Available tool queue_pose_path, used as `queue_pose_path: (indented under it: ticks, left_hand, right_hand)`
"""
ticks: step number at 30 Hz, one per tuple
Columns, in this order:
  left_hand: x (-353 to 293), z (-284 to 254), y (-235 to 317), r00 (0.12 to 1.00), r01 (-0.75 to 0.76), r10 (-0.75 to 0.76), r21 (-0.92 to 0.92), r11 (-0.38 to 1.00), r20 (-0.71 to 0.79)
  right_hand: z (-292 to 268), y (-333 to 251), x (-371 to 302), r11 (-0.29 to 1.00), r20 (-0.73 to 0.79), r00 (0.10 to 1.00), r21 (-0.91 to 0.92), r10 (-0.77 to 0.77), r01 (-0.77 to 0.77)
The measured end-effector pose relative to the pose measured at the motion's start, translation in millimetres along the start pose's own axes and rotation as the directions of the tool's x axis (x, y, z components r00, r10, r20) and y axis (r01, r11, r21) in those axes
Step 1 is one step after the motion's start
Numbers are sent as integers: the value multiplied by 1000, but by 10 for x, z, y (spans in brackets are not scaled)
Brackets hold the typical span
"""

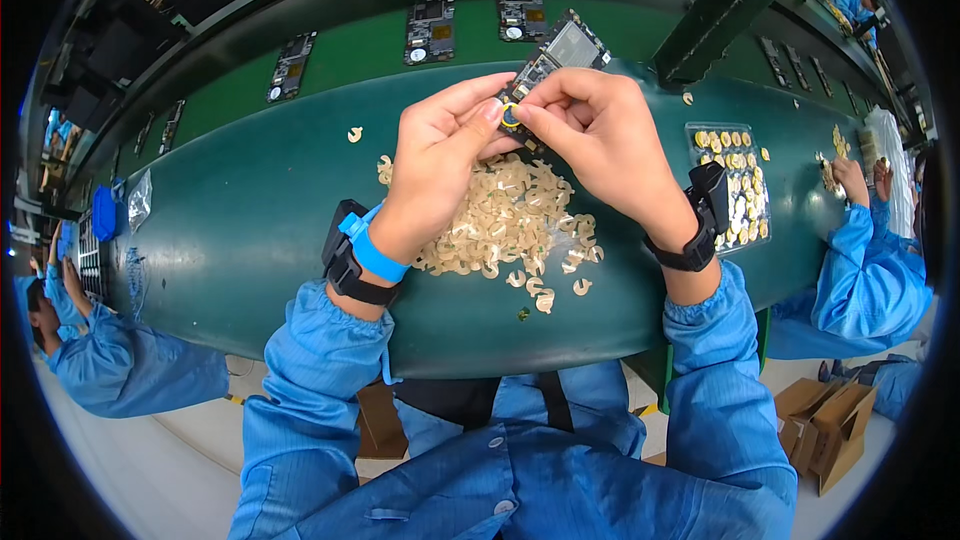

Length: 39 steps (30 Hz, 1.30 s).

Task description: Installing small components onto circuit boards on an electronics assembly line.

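A: Where is the circuit board (543,67)?
B: Held over the worktop (250,240). The left hand (440,135) has its fingers gripping the near end along the left edge.
A: And the right hand (605,130)?
B: Its thumb and index finger bend in close together, thumb tip beside a round, yellow-rimmed part (511,115) on the board's near end. I can't tell whether they pinch it.
A: Which way does the board point?
B: Its long axis slants from near left to far right, the silvery panel (578,44) at the far end, beyond the fingers.
A: And around it?
B: A pile of pale curved pieces (510,225) on the near side, a clear tray (720,127) of round gold parts to the right, other boards (429,30) farther off.
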State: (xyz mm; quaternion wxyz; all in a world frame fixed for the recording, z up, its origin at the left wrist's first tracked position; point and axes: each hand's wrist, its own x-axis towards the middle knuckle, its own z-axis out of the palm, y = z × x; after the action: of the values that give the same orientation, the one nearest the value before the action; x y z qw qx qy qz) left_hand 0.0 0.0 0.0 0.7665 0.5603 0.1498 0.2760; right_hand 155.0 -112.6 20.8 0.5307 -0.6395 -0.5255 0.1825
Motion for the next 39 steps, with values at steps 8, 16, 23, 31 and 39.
queue_pose_path:
  ticks: [8,16,23,31,39]
  left_hand:
    - [-37,40,51,999,-36,38,126,991,-11]
    - [-33,37,37,997,-76,76,148,986,4]
    - [-16,29,16,997,-69,72,155,986,-15]
    - [2,11,30,999,-52,54,147,988,-6]
    - [2,2,29,998,-29,28,30,999,53]
  right_hand:
    - [-8,-65,-13,1000,1,1000,-18,22,-22]
    - [17,-52,-24,1000,-25,999,-10,26,-27]
    - [74,-4,-20,1000,-72,997,18,14,-12]
    - [75,-29,-30,1000,-73,997,-9,13,-13]
    - [41,-22,-33,1000,-61,998,-16,7,-8]
